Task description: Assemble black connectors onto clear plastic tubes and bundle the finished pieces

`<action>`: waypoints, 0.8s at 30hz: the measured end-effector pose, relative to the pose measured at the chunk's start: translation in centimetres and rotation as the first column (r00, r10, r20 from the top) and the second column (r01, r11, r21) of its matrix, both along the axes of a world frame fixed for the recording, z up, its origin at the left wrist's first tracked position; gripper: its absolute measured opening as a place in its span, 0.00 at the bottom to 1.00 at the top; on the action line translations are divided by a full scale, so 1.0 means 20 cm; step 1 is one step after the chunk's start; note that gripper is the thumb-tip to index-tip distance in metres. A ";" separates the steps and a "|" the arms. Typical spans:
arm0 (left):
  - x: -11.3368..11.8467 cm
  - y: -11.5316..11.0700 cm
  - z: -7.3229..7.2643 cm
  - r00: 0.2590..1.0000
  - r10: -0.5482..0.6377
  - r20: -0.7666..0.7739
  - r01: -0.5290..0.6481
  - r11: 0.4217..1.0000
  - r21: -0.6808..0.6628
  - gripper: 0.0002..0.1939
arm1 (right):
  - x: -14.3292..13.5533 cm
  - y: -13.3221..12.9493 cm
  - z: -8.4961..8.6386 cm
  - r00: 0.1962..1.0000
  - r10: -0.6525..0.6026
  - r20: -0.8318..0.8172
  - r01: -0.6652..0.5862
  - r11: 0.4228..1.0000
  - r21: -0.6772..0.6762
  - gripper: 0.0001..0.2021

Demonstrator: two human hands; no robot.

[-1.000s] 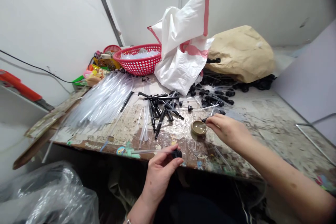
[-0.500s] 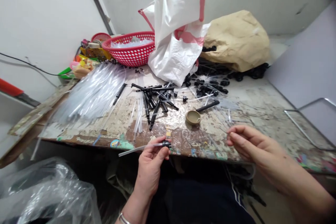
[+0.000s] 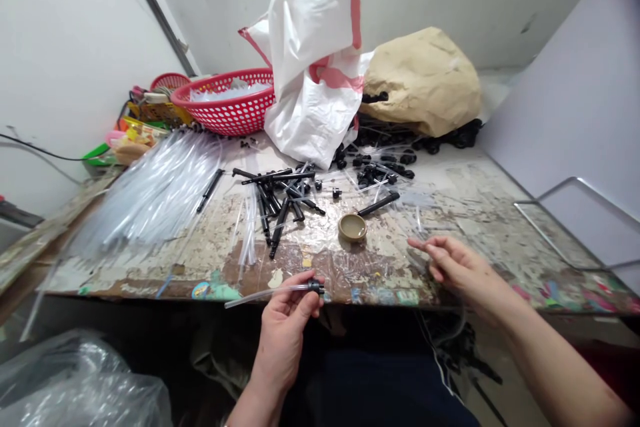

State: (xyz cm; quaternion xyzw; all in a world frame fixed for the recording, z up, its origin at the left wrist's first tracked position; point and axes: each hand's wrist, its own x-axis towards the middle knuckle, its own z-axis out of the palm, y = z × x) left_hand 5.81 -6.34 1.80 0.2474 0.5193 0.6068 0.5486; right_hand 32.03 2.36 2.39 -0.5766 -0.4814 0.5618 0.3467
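My left hand (image 3: 287, 317) is above the table's front edge, its thumb and fingers closed round a black cap (image 3: 316, 287) with short prongs. A clear tube (image 3: 260, 293) runs from this cap out to the left, across the fingers. My right hand (image 3: 453, 267) hovers over the front right of the table, index finger reaching forward and the other fingers curled in by the thumb. Whatever those curled fingers hold, if anything, cannot be made out. Left of the right hand stands a small brownish bowl (image 3: 353, 229). A black pump tube (image 3: 379, 203) lies just behind it.
Several black pump parts (image 3: 280, 203) lie mid-table, beside short clear tubes (image 3: 247, 230). A pile of long clear tubes (image 3: 145, 200) covers the left. Behind are a red basket (image 3: 227, 107), a white sack (image 3: 315, 67) and a brown paper bag (image 3: 425, 80). A wire frame (image 3: 540, 233) stands right.
The view has shifted, so the table things appear further left. My right index finger has stretched forward from the earlier pinch. The left hand still holds the cap with its tube.
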 end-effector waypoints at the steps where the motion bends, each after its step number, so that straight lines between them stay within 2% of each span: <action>1: 0.00 0.00 0.00 1.000 0.004 0.003 -0.004 1.000 0.003 0.15 | 0.00 0.00 0.01 1.000 0.004 -0.004 -0.004 1.000 0.003 0.19; 4: 0.02 0.01 0.01 0.999 0.012 0.036 -0.013 1.000 0.007 0.16 | -0.01 -0.03 0.03 0.995 0.094 -0.039 -0.095 0.995 -0.028 0.17; 6: 0.03 0.01 0.02 0.997 0.007 0.071 -0.008 1.000 0.006 0.16 | -0.02 -0.05 0.00 0.988 0.150 -0.043 -0.152 0.985 -0.075 0.16; 8: 0.04 0.01 0.04 0.996 -0.010 0.092 0.009 1.000 0.009 0.16 | -0.01 -0.04 -0.03 0.988 0.147 -0.038 -0.151 0.983 -0.102 0.17; 11: 0.04 0.01 0.05 0.996 -0.035 0.085 0.032 0.999 0.035 0.16 | 0.01 0.02 -0.05 0.998 0.068 -0.013 -0.069 0.996 -0.065 0.17; 13: 0.04 0.01 0.05 0.996 -0.042 0.075 0.038 0.998 0.057 0.16 | 0.01 0.04 -0.02 0.997 0.070 0.026 -0.070 0.998 -0.012 0.17; 15: 0.05 0.01 0.05 0.996 -0.051 0.079 0.046 0.997 0.064 0.16 | -0.04 0.01 0.05 0.988 0.142 0.056 -0.144 0.989 0.036 0.15; 20: 0.06 0.00 0.06 0.984 -0.074 0.163 0.067 0.997 0.046 0.15 | -0.25 -0.15 0.19 0.902 0.404 0.153 -0.425 0.892 0.154 0.11; 24: 0.06 -0.02 0.06 0.967 -0.063 0.245 0.056 0.998 0.036 0.15 | -0.37 -0.21 0.22 0.835 0.477 0.272 -0.539 0.808 0.238 0.10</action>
